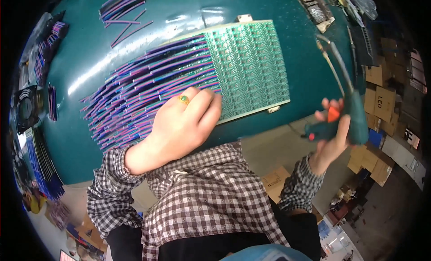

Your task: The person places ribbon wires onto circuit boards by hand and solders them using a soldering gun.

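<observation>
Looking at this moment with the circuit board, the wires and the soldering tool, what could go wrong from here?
1. The left hand rests on the loose wires at the green circuit board; a nudge could shift them out of line.
2. The right hand holds the soldering tool off the table edge, so its cord might snag or its tip brush skin.

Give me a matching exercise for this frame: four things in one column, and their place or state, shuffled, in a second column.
Things:
1. left hand
2. right hand
3. green circuit board
4. loose wire bundle

Places or states:
A. lies flat on the teal table, wires fanning out from its left edge
B. raised off the table edge, gripping a teal soldering gun
C. lies apart at the far side of the table
D. presses down on the purple and blue wires at the board's near edge

Pairs: 1-D, 2-B, 3-A, 4-C
</observation>
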Motion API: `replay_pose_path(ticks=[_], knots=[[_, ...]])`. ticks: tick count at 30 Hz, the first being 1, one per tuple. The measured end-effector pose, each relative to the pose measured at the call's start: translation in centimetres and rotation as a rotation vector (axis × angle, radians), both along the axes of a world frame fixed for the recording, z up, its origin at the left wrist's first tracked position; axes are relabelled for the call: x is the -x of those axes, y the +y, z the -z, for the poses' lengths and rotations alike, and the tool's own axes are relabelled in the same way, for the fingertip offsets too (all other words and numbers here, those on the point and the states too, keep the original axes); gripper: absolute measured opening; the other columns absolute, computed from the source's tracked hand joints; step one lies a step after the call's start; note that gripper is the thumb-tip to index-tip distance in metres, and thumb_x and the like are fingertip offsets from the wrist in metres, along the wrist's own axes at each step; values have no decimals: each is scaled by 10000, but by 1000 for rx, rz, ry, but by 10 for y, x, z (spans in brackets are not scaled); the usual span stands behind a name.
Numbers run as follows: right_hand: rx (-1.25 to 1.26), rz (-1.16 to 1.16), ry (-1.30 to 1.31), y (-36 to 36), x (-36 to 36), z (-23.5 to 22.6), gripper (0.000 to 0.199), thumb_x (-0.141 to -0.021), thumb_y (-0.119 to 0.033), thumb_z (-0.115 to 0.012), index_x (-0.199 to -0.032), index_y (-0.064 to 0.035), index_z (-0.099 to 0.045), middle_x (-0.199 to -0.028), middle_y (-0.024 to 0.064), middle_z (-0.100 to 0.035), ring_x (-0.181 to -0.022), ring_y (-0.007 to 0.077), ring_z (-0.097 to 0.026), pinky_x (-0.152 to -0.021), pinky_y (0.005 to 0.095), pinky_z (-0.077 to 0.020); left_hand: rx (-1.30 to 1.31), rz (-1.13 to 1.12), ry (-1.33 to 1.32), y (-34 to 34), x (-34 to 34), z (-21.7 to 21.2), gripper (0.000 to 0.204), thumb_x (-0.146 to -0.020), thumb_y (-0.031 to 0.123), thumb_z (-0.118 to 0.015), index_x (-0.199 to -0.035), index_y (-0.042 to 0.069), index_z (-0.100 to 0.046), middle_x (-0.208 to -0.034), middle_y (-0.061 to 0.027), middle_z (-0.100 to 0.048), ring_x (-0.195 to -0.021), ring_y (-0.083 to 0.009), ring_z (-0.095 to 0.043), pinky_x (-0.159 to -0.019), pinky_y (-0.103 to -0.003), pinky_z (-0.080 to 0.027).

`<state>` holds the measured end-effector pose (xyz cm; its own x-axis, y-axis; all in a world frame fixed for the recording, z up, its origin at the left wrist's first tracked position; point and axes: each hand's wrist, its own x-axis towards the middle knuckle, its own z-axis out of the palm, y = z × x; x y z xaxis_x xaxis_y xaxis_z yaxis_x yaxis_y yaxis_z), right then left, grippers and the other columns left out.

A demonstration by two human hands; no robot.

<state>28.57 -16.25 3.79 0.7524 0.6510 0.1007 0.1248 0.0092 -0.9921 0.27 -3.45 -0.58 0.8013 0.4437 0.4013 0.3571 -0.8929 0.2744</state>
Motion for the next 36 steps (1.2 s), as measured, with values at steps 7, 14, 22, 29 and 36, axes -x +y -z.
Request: replay_pose_path(ticks=[7,14,22,29,36], knots=[[289,-359,325,-77,56,-5,700,-863,-440,-707,-1247,114,-518,-954,161,-648,-906,316,-688,-706,395,-631,140,-26,-17,-4,6,0,367,-673,59,-659,-1034,-6,-667,-927,-78,-597,-749,-216,-587,-628,-320,-504],[356,-357,131,-75,83,1,588,-835,-438,-733,-1038,99,-606,-875,150,-648,-832,270,-664,-729,381,-594,151,-17,-54,-4,5,0,361,-671,59,-656,-1027,-4,-669,-929,-78,-600,-743,-216,-589,-611,-313,-499],[344,-468,55,-85,69,10,563,-730,-190,-878,-1127,84,-589,-913,148,-713,-868,219,-705,-796,336,-565,33,-9,-85,-2,2,9,271,-692,119,-611,-937,7,-633,-824,-50,-500,-687,-167,-533,-528,-267,-449],[365,-444,63,-85,71,12,600,-714,-225,-896,-1125,86,-587,-905,142,-724,-852,202,-711,-766,307,-568,41,-17,-99,-3,2,9,261,-690,111,-618,-928,5,-635,-824,-51,-499,-690,-169,-532,-529,-267,-449],[383,-430,73,-83,70,8,618,-710,-245,-901,-1126,85,-585,-899,144,-724,-844,197,-712,-760,304,-569,44,-19,-107,-3,-2,8,260,-688,107,-621,-928,6,-632,-815,-49,-490,-688,-169,-528,-528,-269,-447]])
